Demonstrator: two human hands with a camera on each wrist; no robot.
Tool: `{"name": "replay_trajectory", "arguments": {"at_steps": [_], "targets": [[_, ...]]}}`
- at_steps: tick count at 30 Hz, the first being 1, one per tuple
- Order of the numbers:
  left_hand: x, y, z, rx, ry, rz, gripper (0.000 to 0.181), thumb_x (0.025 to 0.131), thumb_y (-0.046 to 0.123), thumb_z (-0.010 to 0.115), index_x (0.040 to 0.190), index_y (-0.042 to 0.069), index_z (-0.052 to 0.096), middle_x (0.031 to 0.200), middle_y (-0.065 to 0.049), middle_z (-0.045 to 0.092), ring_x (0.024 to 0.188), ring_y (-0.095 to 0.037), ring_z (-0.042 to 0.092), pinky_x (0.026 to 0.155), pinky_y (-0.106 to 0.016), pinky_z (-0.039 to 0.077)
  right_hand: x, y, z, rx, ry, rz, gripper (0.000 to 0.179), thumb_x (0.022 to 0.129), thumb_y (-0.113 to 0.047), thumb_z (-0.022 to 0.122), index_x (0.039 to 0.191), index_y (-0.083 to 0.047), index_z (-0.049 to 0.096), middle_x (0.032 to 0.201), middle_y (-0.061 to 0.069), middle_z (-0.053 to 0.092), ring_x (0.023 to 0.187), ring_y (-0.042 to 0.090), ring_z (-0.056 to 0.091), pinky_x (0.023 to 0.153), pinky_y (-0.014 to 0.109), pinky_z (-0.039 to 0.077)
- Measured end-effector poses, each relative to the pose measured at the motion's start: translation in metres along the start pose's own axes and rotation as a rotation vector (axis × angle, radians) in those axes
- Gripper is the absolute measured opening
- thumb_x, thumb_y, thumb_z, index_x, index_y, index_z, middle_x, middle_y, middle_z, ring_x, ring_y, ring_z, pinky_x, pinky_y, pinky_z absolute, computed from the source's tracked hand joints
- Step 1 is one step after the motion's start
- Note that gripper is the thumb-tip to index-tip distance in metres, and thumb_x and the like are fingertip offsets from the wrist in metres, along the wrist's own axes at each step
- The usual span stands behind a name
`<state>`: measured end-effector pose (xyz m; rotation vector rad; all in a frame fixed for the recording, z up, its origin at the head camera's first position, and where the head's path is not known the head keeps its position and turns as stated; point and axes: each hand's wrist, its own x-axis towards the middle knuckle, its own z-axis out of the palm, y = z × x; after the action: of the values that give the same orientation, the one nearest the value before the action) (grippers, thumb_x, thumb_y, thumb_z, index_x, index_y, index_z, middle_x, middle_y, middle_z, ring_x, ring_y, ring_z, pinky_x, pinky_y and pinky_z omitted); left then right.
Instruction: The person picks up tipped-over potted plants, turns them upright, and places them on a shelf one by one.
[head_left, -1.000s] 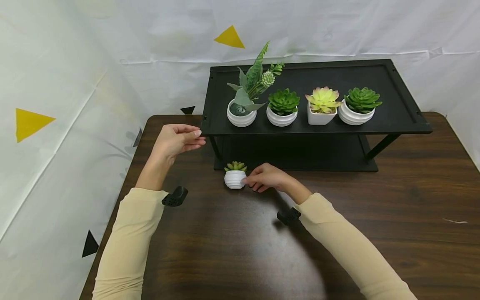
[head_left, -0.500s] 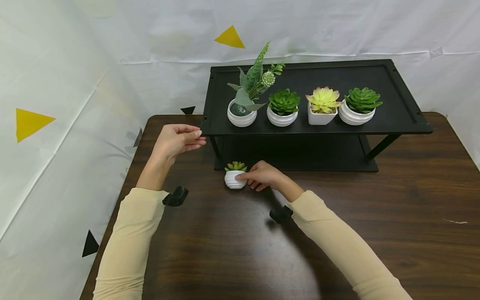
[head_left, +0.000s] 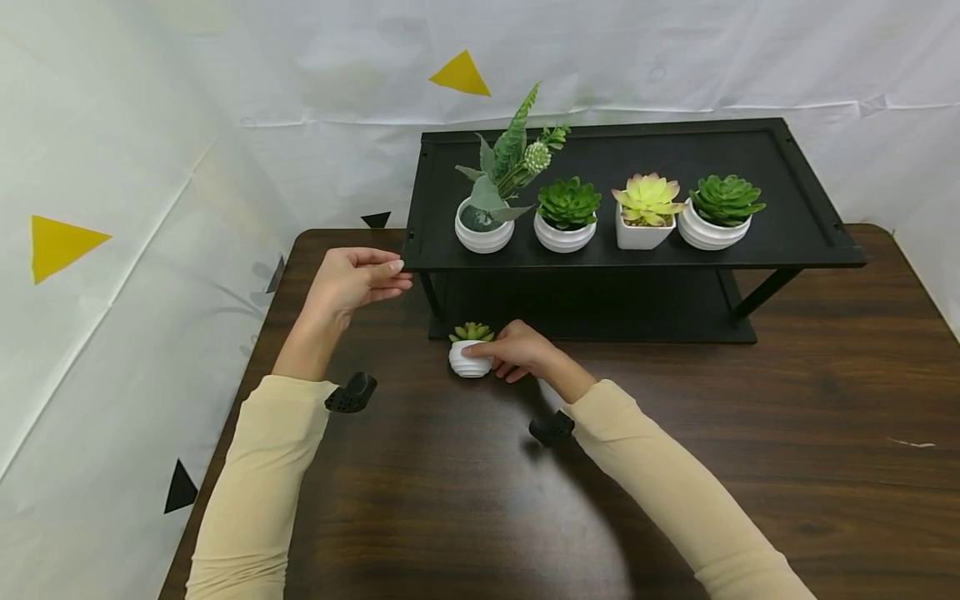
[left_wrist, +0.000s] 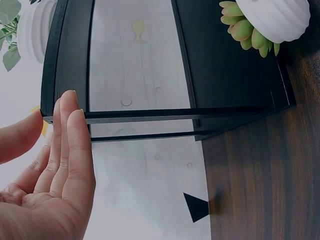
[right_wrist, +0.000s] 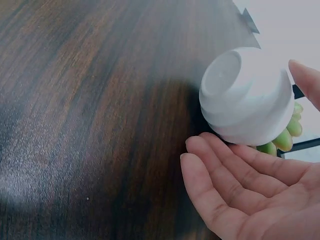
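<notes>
In the head view my right hand (head_left: 522, 347) holds a small white ribbed pot with a little succulent (head_left: 471, 358), just in front of the black shelf (head_left: 600, 302). My thumb lies across the pot's near side. The fingers (right_wrist: 232, 175) reach along its other side in the right wrist view, where the pot's round base shows, so it is tilted or off the table. My left hand (head_left: 352, 279) pinches the shelf's front left corner. In the left wrist view its thumb is at the outer edge and its straight fingers (left_wrist: 65, 145) lie beneath.
On the top shelf stand a tall leafy plant (head_left: 483, 227), a green succulent (head_left: 566, 218), a yellow succulent (head_left: 647, 212) and another green succulent (head_left: 718, 213), all in white pots. The shelf stands on a dark wooden table (head_left: 450, 500). White sheeting (head_left: 112, 358) hangs behind and at left.
My right hand has shifted slightly left, its thumb sliding further across the front of the pot. The pot, the left hand and the shelf look the same.
</notes>
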<state>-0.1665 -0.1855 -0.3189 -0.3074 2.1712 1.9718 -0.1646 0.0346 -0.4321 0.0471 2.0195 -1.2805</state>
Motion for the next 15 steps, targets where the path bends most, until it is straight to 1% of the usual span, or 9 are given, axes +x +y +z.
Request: {"name": "replay_trajectory", "arguments": {"at_steps": [3,8,12,15], "targets": [[0.0005,-0.0001,0.0005,0.005,0.005,0.002,0.027,0.086,0.001,0.062,0.109,-0.012,0.056,0.079,-0.01,0.067,0.069,-0.017,0.067,0.069,-0.028,0.056,0.0008,-0.0001,0.0014,-0.005,0.01,-0.001,0.044,0.077,-0.037,0.072,0.057,-0.01,0.045,0.067,0.008,0.055,0.067,0.024,0.057,0.067,0.042,0.054],[0.0007,-0.0004,0.0006,0.0,0.003,0.001,0.028,0.086,0.001,0.062,0.109,-0.013,0.056,0.079,-0.01,0.067,0.068,-0.017,0.067,0.068,-0.027,0.056,0.0012,0.001,0.0017,-0.011,0.015,0.001,0.045,0.077,-0.037,0.073,0.053,-0.013,0.043,0.068,0.008,0.055,0.069,0.025,0.058,0.067,0.041,0.054],[0.001,-0.0008,0.0007,0.006,0.001,-0.001,0.028,0.087,0.001,0.061,0.111,-0.012,0.056,0.078,-0.009,0.066,0.069,-0.016,0.067,0.071,-0.03,0.056,0.0008,0.0014,0.0019,-0.014,0.006,-0.007,0.042,0.077,-0.034,0.073,0.056,-0.011,0.045,0.071,0.009,0.057,0.071,0.026,0.059,0.067,0.041,0.054],[0.001,-0.0006,0.0009,0.012,0.003,-0.003,0.028,0.087,0.001,0.06,0.111,-0.012,0.056,0.078,-0.008,0.066,0.069,-0.016,0.067,0.075,-0.033,0.055,0.0005,0.0016,0.0012,-0.015,-0.007,-0.014,0.036,0.077,-0.031,0.073,0.063,-0.008,0.05,0.075,0.011,0.058,0.073,0.027,0.06,0.069,0.042,0.055]]}}
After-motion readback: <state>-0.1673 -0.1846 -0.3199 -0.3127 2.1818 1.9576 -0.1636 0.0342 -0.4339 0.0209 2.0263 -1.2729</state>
